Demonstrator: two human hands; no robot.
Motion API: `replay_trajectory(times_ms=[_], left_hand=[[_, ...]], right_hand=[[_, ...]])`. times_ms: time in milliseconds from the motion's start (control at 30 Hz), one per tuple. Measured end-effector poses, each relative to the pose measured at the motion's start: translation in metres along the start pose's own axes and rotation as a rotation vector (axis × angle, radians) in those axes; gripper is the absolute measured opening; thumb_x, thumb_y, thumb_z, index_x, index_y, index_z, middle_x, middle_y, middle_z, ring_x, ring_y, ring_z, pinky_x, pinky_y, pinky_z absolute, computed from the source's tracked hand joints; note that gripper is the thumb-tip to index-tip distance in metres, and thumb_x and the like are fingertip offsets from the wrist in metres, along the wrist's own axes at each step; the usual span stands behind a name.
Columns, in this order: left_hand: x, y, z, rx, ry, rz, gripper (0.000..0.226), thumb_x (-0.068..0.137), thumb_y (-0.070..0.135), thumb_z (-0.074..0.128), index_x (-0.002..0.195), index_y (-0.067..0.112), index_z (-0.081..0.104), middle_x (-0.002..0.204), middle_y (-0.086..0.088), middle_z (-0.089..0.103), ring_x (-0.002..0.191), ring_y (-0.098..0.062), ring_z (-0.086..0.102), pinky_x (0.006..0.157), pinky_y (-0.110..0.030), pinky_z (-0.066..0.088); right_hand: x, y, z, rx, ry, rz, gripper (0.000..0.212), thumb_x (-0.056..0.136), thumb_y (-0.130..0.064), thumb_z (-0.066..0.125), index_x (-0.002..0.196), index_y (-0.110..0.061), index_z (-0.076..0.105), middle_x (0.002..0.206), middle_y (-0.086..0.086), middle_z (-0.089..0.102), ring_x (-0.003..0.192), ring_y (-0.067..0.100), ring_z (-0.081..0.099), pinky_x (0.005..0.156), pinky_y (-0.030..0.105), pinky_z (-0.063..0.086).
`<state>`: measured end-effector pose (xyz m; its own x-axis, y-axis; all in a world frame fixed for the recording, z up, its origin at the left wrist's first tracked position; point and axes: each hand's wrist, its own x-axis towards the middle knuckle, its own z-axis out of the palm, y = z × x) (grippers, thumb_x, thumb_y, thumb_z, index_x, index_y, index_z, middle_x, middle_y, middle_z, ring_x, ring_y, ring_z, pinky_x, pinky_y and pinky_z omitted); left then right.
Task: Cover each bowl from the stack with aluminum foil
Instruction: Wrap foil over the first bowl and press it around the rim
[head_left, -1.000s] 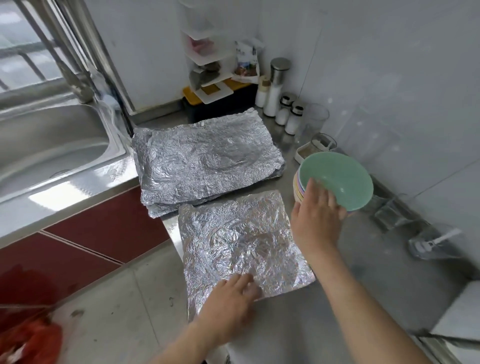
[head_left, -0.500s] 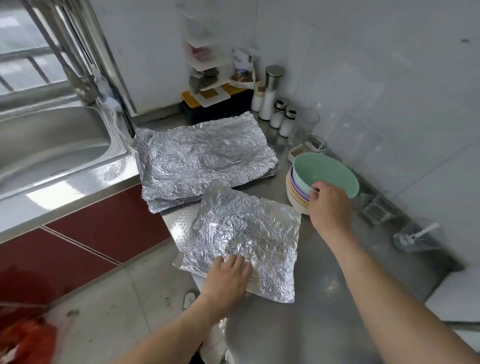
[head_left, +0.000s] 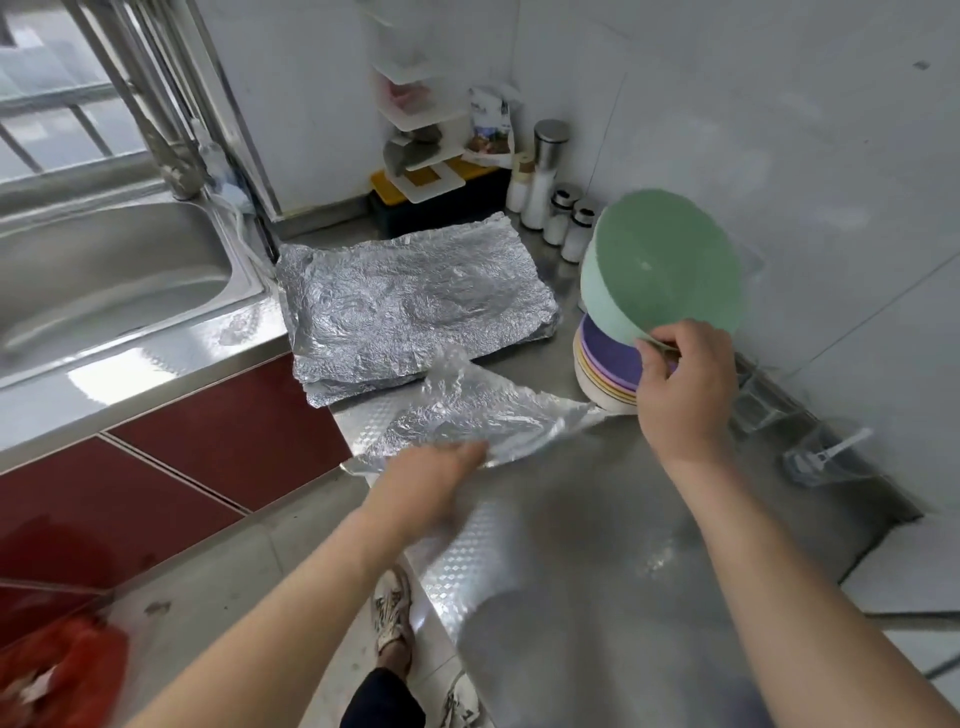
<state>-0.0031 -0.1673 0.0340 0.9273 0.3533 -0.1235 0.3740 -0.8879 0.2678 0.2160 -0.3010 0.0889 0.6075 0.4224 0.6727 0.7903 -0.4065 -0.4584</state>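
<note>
My right hand (head_left: 680, 384) pinches the rim of a green bowl (head_left: 665, 270) and holds it tilted above the stack of bowls (head_left: 602, 369), whose top bowl is purple. My left hand (head_left: 426, 478) holds the near edge of a loose crinkled foil sheet (head_left: 478, 410), which is lifted partly off the steel counter (head_left: 597, 519). That sheet reaches almost to the foot of the stack. A pile of foil sheets (head_left: 415, 306) lies flat behind it, near the sink.
A steel sink (head_left: 104, 270) with a tap is at the left. Spice jars (head_left: 566, 223), a tall shaker and a white rack (head_left: 421, 140) stand in the back corner. Clear plastic containers (head_left: 826, 457) sit by the right wall. My feet show below the counter's edge.
My right hand has lifted the green bowl off the stack and tilted it up. My left hand has pulled the loose foil sheet up and toward the stack.
</note>
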Motion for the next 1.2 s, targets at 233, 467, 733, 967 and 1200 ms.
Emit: replay_trajectory(times_ms=[233, 467, 733, 967, 1200], left_hand=[[-0.037, -0.047, -0.121, -0.4, 0.51, -0.393, 0.037, 0.092, -0.002, 0.053, 0.073, 0.029, 0.059, 0.063, 0.001, 0.058, 0.066, -0.028, 0.055, 0.058, -0.032, 0.034], [-0.052, -0.087, -0.148, -0.918, 1.058, -0.557, 0.012, 0.084, -0.003, 0.056, 0.074, 0.0, 0.051, 0.063, -0.004, 0.042, 0.053, -0.01, 0.035, 0.049, -0.026, 0.026], [-0.012, -0.035, -0.11, -1.996, 0.931, -0.808, 0.025, 0.093, -0.005, 0.057, 0.118, -0.001, 0.052, 0.075, -0.001, 0.051, 0.053, -0.002, 0.045, 0.041, -0.012, 0.034], [0.001, -0.02, -0.047, -2.238, 0.73, -0.983, 0.018, 0.093, -0.005, 0.056, 0.111, -0.006, 0.054, 0.077, -0.004, 0.051, 0.052, -0.002, 0.044, 0.04, -0.01, 0.036], [0.02, -0.007, -0.019, -2.245, 0.744, -1.048, 0.038, 0.093, -0.004, 0.058, 0.129, 0.0, 0.047, 0.077, -0.003, 0.054, 0.065, -0.005, 0.05, 0.046, -0.013, 0.045]], right_hand=[[0.006, -0.039, 0.0, 0.132, 0.095, -0.057, 0.009, 0.076, 0.005, 0.071, 0.082, 0.001, 0.065, 0.076, 0.015, 0.064, 0.078, 0.023, 0.049, 0.073, 0.025, 0.034], [-0.027, -0.064, 0.041, 0.239, -0.128, -0.127, 0.003, 0.075, -0.004, 0.065, 0.077, -0.003, 0.068, 0.073, 0.009, 0.064, 0.075, 0.021, 0.05, 0.067, 0.025, 0.036], [-0.118, -0.026, 0.087, 0.187, -0.672, -0.108, 0.011, 0.064, 0.003, 0.066, 0.064, -0.007, 0.067, 0.068, 0.008, 0.065, 0.064, 0.028, 0.064, 0.061, 0.032, 0.05], [-0.124, -0.016, 0.066, -0.044, -0.754, -0.075, 0.06, 0.068, 0.003, 0.061, 0.127, -0.011, 0.058, 0.14, 0.01, 0.048, 0.135, 0.032, 0.039, 0.104, 0.046, 0.038], [-0.066, -0.069, 0.024, 1.227, -0.499, 1.459, 0.028, 0.091, -0.039, 0.056, 0.113, -0.022, 0.058, 0.111, 0.006, 0.068, 0.1, 0.025, 0.063, 0.089, 0.039, 0.048]])
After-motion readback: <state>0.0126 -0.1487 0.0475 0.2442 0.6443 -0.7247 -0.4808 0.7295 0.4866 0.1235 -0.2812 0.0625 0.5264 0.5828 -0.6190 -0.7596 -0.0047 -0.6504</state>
